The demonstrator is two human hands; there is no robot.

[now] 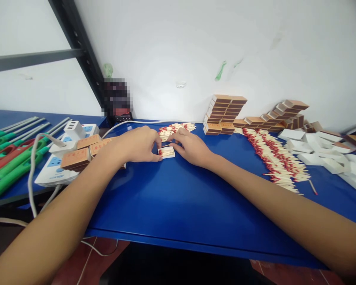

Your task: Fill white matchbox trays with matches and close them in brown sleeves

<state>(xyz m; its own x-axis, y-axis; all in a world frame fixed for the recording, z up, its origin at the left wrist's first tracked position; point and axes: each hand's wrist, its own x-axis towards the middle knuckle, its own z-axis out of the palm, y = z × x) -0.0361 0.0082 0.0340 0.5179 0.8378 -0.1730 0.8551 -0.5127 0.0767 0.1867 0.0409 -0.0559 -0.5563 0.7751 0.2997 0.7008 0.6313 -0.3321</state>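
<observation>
A small white matchbox tray (170, 155) holding red-tipped matches lies on the blue table between my two hands. My left hand (144, 144) grips the tray's left end between thumb and fingers. At the tray's far right corner is my right hand (192, 148), its thumb and fingertips drawn close together. Whether a match is between those fingertips is too small to tell. Just behind both hands spreads a loose pile of matches (180, 127), partly hidden by the right fingers.
Stacked matchboxes (225, 113) stand against the wall. Rows of matches (273, 158) and white trays (332, 152) lie to the right. At left are brown matchboxes (75, 158), a white power strip (49, 172) with cables, and green-handled tools (17, 170). The blue table's front edge (195, 247) is near me.
</observation>
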